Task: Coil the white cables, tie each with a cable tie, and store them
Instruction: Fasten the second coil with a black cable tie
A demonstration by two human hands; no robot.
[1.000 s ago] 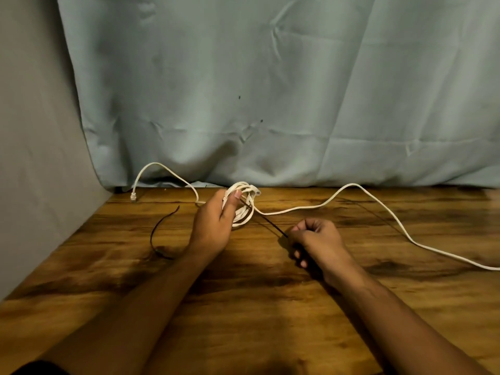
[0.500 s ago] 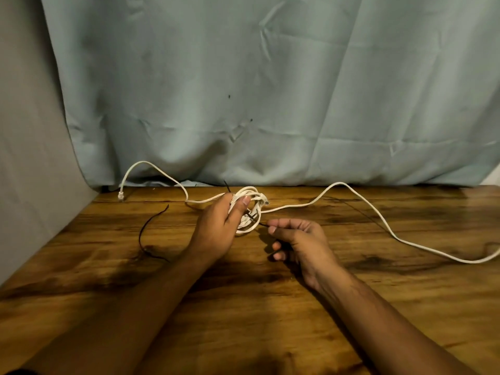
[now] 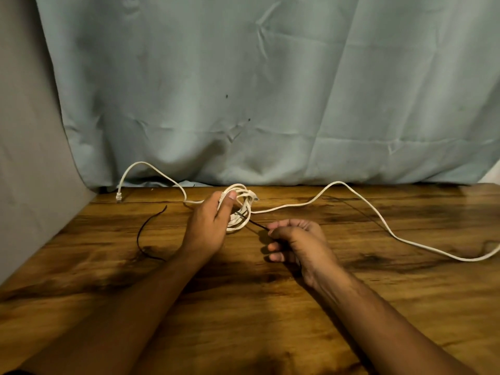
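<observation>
Tying step in hand. Your left hand grips the white cable coil near the middle of the table's back edge, thumb on top. Your right hand pinches the tail of the black cable tie looped round the coil, just in front of it. Loose cable trails uncoiled toward the right edge. Spare tie lies toward the left edge. Next, probably: pull the tail snug while you brace the coil, then coil the loose run.

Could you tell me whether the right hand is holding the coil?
No, the left hand holds the coil; the right hand pinches the black tie.
</observation>
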